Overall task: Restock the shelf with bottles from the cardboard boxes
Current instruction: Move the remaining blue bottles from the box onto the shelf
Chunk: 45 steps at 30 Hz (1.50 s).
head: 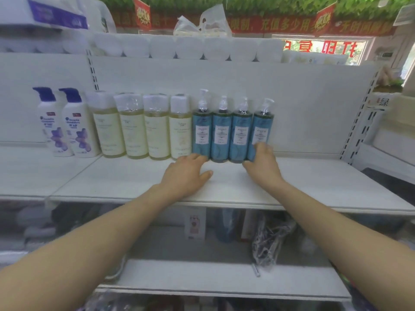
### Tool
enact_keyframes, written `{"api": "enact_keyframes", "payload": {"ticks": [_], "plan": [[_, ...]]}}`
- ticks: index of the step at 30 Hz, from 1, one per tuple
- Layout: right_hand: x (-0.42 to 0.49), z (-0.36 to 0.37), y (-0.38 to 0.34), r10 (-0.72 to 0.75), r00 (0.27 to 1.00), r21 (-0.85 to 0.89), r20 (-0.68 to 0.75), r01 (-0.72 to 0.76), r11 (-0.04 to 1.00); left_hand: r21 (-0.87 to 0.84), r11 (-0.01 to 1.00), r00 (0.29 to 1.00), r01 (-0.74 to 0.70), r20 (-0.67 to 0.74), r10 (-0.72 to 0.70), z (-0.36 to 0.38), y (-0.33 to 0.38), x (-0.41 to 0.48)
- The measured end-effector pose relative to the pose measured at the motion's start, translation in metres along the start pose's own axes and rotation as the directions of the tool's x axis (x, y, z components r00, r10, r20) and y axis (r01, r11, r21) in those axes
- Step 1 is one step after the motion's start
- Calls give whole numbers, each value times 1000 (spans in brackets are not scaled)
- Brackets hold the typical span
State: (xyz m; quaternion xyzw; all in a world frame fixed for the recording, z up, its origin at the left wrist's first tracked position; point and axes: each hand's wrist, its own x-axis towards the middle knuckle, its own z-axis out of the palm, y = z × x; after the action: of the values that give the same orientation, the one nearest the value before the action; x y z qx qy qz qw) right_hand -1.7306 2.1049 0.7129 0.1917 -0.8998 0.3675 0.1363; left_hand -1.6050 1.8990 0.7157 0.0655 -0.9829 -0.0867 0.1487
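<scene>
Several blue pump bottles stand in a row at the back of the white shelf. My left hand lies flat on the shelf, its fingertips touching the base of the leftmost blue bottle. My right hand grips the lower part of the rightmost blue bottle, fingers curled round its base. No cardboard box is in view.
Left of the blue row stand several pale yellow bottles and two white bottles with blue pumps. Bare shelf extends to the right of the blue bottles. Toilet roll packs line the shelf above. A lower shelf holds packaged goods.
</scene>
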Motion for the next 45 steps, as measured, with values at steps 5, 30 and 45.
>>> {"api": "enact_keyframes", "payload": {"ticks": [5,30,45], "plan": [[-72,14,-73,-186,973,-282,134,218,935,20,1000,992,-15,-127,17,-27,-45,-37],[-438,257,-122,79,928,-314,365,43,948,-261,965,977,42,214,16,152,-229,-376],[-583,387,-29,198,630,-235,751,-25,972,-43,891,715,452,615,-333,298,-282,-552]]}}
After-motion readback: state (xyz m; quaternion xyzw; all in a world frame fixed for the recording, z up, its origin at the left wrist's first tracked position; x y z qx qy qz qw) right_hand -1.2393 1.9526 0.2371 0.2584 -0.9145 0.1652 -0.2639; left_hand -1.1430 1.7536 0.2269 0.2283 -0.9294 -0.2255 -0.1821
